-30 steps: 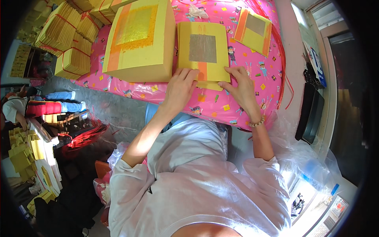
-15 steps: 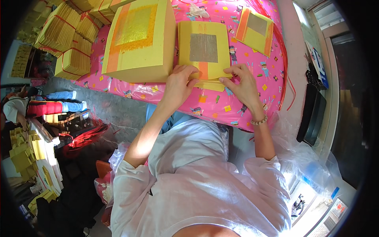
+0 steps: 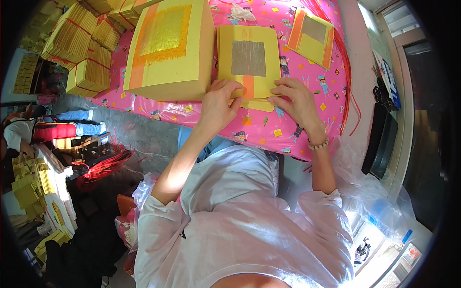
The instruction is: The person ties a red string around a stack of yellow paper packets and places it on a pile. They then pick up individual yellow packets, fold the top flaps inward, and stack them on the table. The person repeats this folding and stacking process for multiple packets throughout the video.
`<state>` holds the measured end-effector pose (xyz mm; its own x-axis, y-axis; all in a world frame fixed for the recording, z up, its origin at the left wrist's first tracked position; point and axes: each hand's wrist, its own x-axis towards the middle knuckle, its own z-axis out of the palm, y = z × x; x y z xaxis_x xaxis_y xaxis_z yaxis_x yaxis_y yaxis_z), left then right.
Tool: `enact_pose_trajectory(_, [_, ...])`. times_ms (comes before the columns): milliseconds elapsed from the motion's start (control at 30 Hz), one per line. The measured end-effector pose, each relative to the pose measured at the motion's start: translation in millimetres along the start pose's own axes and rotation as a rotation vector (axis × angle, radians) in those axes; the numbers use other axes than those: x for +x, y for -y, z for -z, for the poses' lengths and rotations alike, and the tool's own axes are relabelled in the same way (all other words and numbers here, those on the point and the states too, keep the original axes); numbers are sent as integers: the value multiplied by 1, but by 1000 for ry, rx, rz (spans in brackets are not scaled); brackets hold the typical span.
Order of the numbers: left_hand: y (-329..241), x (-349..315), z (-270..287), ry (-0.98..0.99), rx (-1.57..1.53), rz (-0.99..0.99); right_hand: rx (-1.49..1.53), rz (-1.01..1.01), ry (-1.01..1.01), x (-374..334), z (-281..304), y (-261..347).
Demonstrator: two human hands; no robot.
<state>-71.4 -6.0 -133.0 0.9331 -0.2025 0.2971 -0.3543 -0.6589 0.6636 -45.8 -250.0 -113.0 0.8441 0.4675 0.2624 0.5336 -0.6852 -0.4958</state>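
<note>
In front of me on the table lies a thin stack of yellow paper sheets (image 3: 224, 53), with a silver-grey square in the middle and an orange strip at its near side. My left hand (image 3: 222, 98) is closed at the near-left corner, thumb and fingers pinching the edge. At the near-right corner my right hand (image 3: 294, 102), with a beaded bracelet at the wrist, holds the edge between thumb and fingers. The near edge is slightly lifted, and another yellow sheet (image 3: 259, 104) pokes out beneath it.
A tall block of yellow paper (image 3: 170, 79) with a gold square stands close left. Tied yellow bundles (image 3: 72, 33) are piled farther left. A smaller yellow packet (image 3: 309, 38), crumpled white tissue (image 3: 242, 13) and red strings (image 3: 342, 53) lie on the pink patterned tablecloth (image 3: 269, 132). Another person (image 3: 57, 129) is at far left.
My right hand has shifted slightly right and nearer, its fingers still at the paper's corner. My left hand stays almost where it was. The near edge of the sheets sits a little lower.
</note>
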Motion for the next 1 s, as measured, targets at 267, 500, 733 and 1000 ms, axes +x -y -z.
enact_pose_trajectory(267, [-2,1,1,-3,18,-10,62,-124,104,7,9,7])
enact_pose_trajectory(500, [-3,1,-1,-9,6,-1,87,-122,127,7,11,7])
enact_pose_trajectory(733, [-5,0,-1,-8,15,27,81,-163,136,8,11,8])
enact_pose_trajectory(1000, [-4,0,-2,-16,19,4,43,-126,111,8,10,10])
